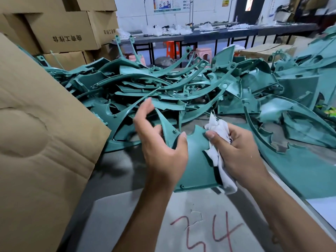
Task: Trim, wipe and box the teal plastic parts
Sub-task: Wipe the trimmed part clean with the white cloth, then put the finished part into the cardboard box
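Teal panel [194, 157] sat mid-frame, below heap of teal parts [181, 88]. Left hand [160, 148] gripped its edge with thumb, fingers half-spread, steadying it for wiping. Right hand [238, 150] clutched white rag [218, 135] against panel. Cardboard box [45, 133] stood left, handy for boxing.

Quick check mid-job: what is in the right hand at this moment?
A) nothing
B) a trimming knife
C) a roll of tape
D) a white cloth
D: the right hand has its fingers curled round a crumpled white cloth, held against the teal part that the left hand grips by its edge.
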A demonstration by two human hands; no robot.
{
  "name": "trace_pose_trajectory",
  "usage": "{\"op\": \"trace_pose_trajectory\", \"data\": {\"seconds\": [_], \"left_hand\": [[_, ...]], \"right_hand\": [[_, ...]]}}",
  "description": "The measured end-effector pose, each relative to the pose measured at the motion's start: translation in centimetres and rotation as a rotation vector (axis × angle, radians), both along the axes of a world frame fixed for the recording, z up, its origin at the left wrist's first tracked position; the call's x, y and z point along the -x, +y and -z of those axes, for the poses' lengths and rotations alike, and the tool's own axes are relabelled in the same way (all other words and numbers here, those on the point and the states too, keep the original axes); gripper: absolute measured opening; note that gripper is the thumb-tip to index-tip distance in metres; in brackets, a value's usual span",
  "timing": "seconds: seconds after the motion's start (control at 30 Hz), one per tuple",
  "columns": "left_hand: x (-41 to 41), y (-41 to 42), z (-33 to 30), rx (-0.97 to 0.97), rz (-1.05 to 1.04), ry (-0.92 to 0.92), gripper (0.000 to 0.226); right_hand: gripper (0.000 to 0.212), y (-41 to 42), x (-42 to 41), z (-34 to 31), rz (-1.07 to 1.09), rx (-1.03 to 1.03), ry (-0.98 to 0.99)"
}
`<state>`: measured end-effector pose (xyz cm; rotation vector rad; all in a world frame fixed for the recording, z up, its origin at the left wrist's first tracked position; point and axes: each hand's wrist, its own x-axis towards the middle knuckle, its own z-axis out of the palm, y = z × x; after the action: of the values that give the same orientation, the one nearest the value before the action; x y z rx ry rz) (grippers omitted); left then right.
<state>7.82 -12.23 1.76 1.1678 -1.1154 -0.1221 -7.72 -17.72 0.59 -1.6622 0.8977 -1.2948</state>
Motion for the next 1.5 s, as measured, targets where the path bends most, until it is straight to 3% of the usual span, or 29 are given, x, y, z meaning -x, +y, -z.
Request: {"op": "trace_pose_trajectory", "data": {"seconds": [0.1, 0.17, 0.23, 0.33, 0.43, 0.5, 0.6, 0.7, 0.77, 0.93, 1.03, 1.1, 1.2, 1.27, 1.3, 1.37, 1.4, 1.5], "left_hand": [[0.9, -0.4, 0.0, -0.064, -0.091, 0.277, 0.085], [1.3, -0.9, 0.1, -0.165, 0.052, 0.422, 0.055], [1.3, -0.9, 0.3, -0.227, 0.088, 0.301, 0.027], [1.0, -0.5, 0.0, -0.147, 0.157, 0.181, 0.022], [-0.5, -0.3, -0.7, -0.142, 0.336, 0.177, 0.018], [-1.8, -0.3, -0.7, -0.125, 0.38, 0.114, 0.013], [-2.5, -0.3, -0.4, -0.132, 0.326, -0.097, 0.05], [-2.5, -0.2, -0.5, -0.158, 0.281, -0.352, 0.05], [-2.3, -0.2, -0.7, -0.179, 0.287, -0.406, 0.054], [-2.2, -0.1, -0.9, -0.166, 0.287, -0.377, 0.049], [-3.7, 0.1, -0.9, -0.152, 0.179, -0.254, 0.048], [-5.1, 0.1, -1.0, -0.111, 0.085, -0.177, 0.049], [-6.1, 0.1, -1.2, -0.099, 0.014, -0.154, 0.048], [-6.1, 0.2, -1.2, -0.128, -0.007, -0.211, 0.044], [-6.0, 0.3, -1.3, -0.138, 0.0, -0.216, 0.043], [-6.0, 0.6, -1.6, -0.128, 0.034, -0.145, 0.039], [-6.1, 0.7, -1.9, -0.115, 0.041, -0.092, 0.037], [-6.3, 1.0, -2.7, -0.077, -0.055, -0.029, 0.037]], "right_hand": [[0.025, 0.1, -0.2, 0.0, 0.137, 0.066, 0.063], [0.032, 0.2, -0.2, -0.2, 0.211, 0.15, 0.087], [0.042, 0.4, -0.4, -0.4, 0.27, 0.144, -0.007], [0.05, 0.5, 0.3, -1.2, 0.373, -0.234, -0.449], [0.053, -0.4, 2.0, -1.4, 0.43, -0.402, -0.491], [0.054, -0.4, 2.0, -1.6, 0.24, -0.527, -0.526], [0.048, 0.4, 0.8, -1.2, -0.23, -0.61, -0.339], [0.032, 1.1, 0.2, -0.8, -0.441, -0.614, -0.215], [0.027, 1.1, 0.2, -0.8, -0.591, -0.587, -0.225], [0.029, 0.8, 0.2, -0.9, -0.578, -0.509, -0.325], [0.017, 0.3, 0.8, -1.4, -0.469, -0.513, -0.565], [0.027, 0.1, 1.3, -1.7, -0.377, -0.552, -0.652], [0.063, 0.2, 1.2, -1.3, -0.241, -0.63, -0.309], [0.073, 0.3, 1.1, -0.9, -0.332, -0.587, 0.019], [0.065, 0.3, 1.2, -0.8, -0.45, -0.529, 0.179], [0.025, 0.2, 1.5, -0.5, -0.757, -0.366, 0.412], [0.016, 0.1, 1.8, -0.5, -0.874, -0.316, 0.432], [0.047, -0.2, 1.8, -0.1, -0.878, -0.356, 0.1]]}}
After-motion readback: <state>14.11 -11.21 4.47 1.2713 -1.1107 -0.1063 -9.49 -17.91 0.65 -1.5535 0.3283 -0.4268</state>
